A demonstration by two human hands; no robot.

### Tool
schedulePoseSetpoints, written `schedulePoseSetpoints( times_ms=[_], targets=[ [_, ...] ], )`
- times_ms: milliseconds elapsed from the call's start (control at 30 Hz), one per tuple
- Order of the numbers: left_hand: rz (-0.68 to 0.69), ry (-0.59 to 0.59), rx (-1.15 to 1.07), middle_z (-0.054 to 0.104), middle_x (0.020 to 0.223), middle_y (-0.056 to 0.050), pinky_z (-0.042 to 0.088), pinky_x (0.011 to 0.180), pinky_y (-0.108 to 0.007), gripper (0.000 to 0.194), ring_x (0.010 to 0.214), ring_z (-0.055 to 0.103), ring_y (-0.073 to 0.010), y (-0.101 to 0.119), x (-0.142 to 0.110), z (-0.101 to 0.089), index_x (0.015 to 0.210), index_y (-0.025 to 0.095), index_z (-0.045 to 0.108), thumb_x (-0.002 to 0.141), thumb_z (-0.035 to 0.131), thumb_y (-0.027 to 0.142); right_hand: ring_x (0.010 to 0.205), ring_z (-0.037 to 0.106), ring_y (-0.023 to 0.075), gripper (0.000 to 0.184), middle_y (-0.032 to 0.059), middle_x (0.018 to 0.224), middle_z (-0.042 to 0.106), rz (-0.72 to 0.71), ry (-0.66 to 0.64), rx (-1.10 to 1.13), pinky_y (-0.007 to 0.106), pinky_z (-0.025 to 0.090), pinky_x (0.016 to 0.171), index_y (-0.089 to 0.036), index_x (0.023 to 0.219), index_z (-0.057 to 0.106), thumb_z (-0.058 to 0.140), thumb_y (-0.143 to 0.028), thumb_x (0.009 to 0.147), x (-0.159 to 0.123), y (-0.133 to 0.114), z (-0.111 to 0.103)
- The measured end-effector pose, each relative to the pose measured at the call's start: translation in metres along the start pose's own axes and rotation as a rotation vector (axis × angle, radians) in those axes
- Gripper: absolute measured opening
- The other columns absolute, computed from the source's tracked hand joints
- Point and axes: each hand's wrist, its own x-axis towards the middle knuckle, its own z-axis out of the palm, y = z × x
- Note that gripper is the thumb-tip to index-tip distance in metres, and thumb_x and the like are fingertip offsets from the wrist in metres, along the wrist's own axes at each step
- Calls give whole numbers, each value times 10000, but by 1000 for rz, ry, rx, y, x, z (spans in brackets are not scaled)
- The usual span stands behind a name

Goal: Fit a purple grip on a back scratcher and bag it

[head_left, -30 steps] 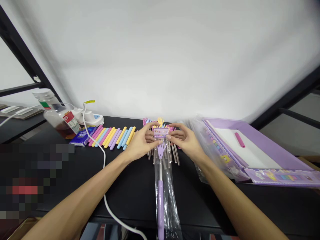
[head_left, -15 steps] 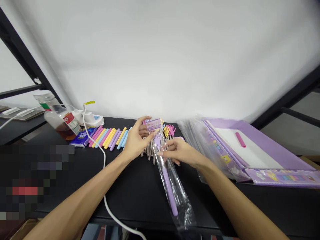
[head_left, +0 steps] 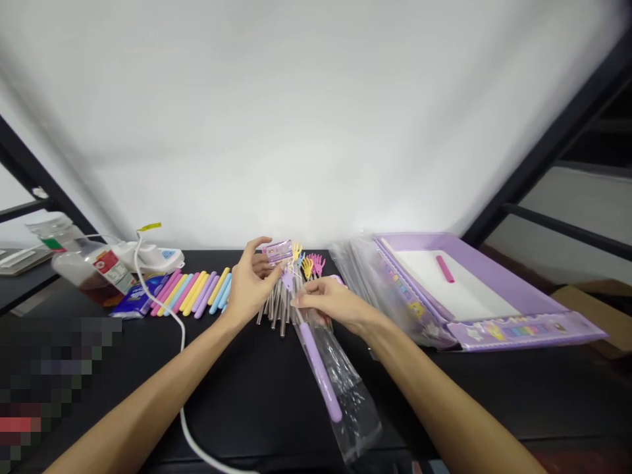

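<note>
At mid-tabletop, our right hand pinches the bagged purple scratcher; left hand fingers clamp the header card (we would keep the bag mouth flat, card square).

The surface is black. On it, at 9 o'clock from the left hand, lies a row of pastel sleeves in pink, yellow, blue and lilac. The scratcher under the right hand has a lilac grip and lilac claw, in a clear bag. The loose scratchers at 12 o'clock show yellow, pink and blue claws on silver rods. The tag is lilac. At 3 o'clock a lilac box has a white inside and a pink sleeve. The cable is white.
</note>
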Motion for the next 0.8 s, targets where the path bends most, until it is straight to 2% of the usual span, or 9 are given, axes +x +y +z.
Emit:
schedulePoseSetpoints(
  times_ms=[100, 167, 233, 300, 400, 533, 600, 667, 800],
  targets=[
    [-4, -60, 35, 667, 1076, -66, 565, 757, -307, 575, 791, 690, -156, 11, 16, 14, 1403, 262, 423, 896, 647, 416, 406, 347, 63, 250, -40, 469, 481, -32, 63, 95, 243, 227, 415, -183, 578, 616, 758, -314, 737, -8, -7, -17],
    [3, -88, 32, 656, 1149, -85, 558, 787, -322, 540, 847, 695, -164, 21, 27, 29, 1429, 274, 380, 949, 557, 446, 421, 322, 60, 262, -15, 513, 527, -31, 127, 120, 253, 215, 420, -183, 562, 598, 752, -304, 737, -18, -13, -37],
    [32, -135, 39, 660, 1142, -80, 547, 808, -325, 480, 908, 692, -176, 30, 36, 51, 1405, 265, 395, 971, 513, 433, 433, 305, 60, 276, 6, 556, 565, -44, 218, 110, 260, 226, 420, -183, 557, 589, 734, -314, 752, -33, -20, -66],
    [92, -214, 72, 680, 1073, -61, 537, 810, -322, 355, 931, 683, -185, 37, 38, 76, 1295, 239, 496, 974, 504, 389, 455, 332, 70, 255, 10, 572, 572, -77, 343, 99, 257, 264, 425, -180, 583, 611, 726, -324, 759, -50, -25, -101],
    [272, -384, 204, 700, 1009, -51, 526, 858, -349, 181, 919, 668, -198, 42, 29, 114, 1068, 212, 617, 967, 492, 294, 576, 512, 112, 137, 45, 731, 669, -132, 561, 141, 251, 410, 502, -169, 747, 710, 756, -297, 731, -73, -31, -160],
    [601, -627, 453, 672, 1150, -106, 495, 982, -439, 247, 1091, 608, -269, 43, 7, 155, 1148, 178, 628, 960, 471, 210, 669, 619, 149, 156, 75, 795, 710, -19, 823, 80, 271, 519, 611, -166, 789, 703, 763, -308, 763, -84, -25, -222],
    [709, -700, 530, 637, 1233, -140, 474, 1026, -474, 308, 1182, 554, -298, 44, -1, 170, 1237, 150, 598, 973, 447, 198, 619, 611, 139, 166, 65, 734, 700, 81, 875, 28, 266, 510, 577, -161, 749, 678, 794, -279, 736, -80, -13, -237],
    [749, -732, 575, 574, 1343, -166, 453, 1063, -492, 401, 1254, 504, -311, 45, -5, 180, 1341, 136, 541, 953, 440, 141, 561, 593, 134, 194, 54, 655, 678, 164, 868, -4, 260, 480, 525, -153, 692, 654, 830, -235, 689, -75, 1, -238],
    [759, -806, 644, 380, 1554, -157, 404, 1113, -531, 774, 1401, 368, -355, 45, 1, 188, 1503, 206, 402, 772, 470, -37, 542, 605, 146, 169, 67, 627, 682, 255, 796, -44, 259, 450, 501, -133, 654, 668, 834, -161, 661, -71, 28, -215]
  ],
)
